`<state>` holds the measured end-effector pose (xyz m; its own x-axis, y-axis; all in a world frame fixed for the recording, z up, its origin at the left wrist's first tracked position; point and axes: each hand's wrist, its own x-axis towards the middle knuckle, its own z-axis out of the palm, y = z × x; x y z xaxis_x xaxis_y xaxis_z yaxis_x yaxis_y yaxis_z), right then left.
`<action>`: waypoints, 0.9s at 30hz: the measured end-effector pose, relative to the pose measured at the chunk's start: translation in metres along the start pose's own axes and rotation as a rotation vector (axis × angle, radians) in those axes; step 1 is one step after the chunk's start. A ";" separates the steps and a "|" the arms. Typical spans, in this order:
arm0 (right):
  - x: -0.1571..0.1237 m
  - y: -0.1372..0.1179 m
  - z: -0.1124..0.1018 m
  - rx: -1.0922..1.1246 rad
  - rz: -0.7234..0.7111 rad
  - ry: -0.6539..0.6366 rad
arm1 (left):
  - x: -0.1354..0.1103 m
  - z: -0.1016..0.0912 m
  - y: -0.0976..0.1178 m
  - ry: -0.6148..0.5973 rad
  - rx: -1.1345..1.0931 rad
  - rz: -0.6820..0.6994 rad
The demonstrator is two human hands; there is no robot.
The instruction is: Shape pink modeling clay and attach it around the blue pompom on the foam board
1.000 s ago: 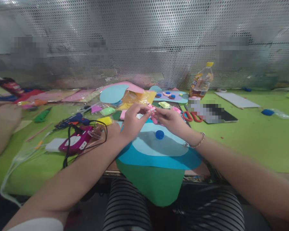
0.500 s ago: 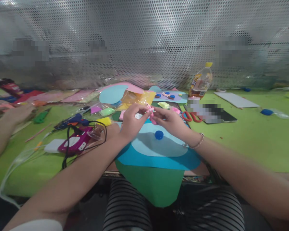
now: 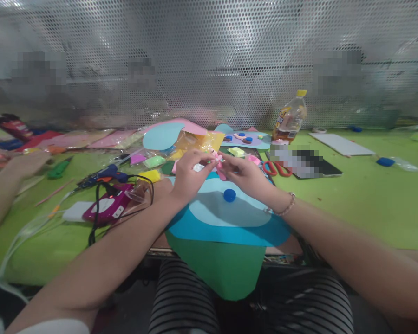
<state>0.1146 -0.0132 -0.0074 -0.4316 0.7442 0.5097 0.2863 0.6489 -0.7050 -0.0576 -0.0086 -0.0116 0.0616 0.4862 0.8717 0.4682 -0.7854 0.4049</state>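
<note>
Between my fingertips is a small pink clay figure (image 3: 220, 171), with pale bits near its top. My left hand (image 3: 192, 174) pinches it from the left, and my right hand (image 3: 249, 175) grips it from the right, so part of it is hidden. Below lies a light blue paper shape (image 3: 212, 211) on a darker blue sheet (image 3: 230, 235), and a green sheet (image 3: 226, 264) hangs over the table edge under them. A round blue clay ball or cap (image 3: 229, 195) sits on the light blue paper, just under my hands.
To the left are a purple power strip (image 3: 107, 206) with cables, a glue gun (image 3: 106, 175) and a co-worker's hand (image 3: 29, 162). Red-handled scissors (image 3: 277, 169), a phone or tablet (image 3: 316, 164) and a bottle (image 3: 290, 118) stand or lie right. Clay packets (image 3: 155, 161) lie behind my left hand.
My fingers have shifted very slightly around the pink figure, which both hands still hold. The co-worker's hand at the left has moved a little.
</note>
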 end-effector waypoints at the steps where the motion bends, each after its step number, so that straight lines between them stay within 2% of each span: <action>1: 0.000 0.000 0.000 -0.003 -0.002 -0.001 | 0.000 0.000 0.000 0.000 0.000 -0.004; 7: 0.000 -0.001 0.000 -0.022 -0.024 -0.004 | -0.001 0.000 0.001 -0.006 -0.025 -0.040; 21: -0.001 -0.002 -0.001 -0.122 -0.098 -0.015 | 0.000 -0.001 0.004 -0.015 0.001 -0.003; 27: -0.001 0.000 0.001 0.014 -0.030 -0.002 | -0.001 0.000 0.003 -0.027 -0.041 -0.033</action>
<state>0.1143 -0.0144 -0.0082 -0.4412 0.7243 0.5299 0.2615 0.6686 -0.6962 -0.0566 -0.0110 -0.0110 0.0708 0.5214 0.8504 0.4338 -0.7838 0.4444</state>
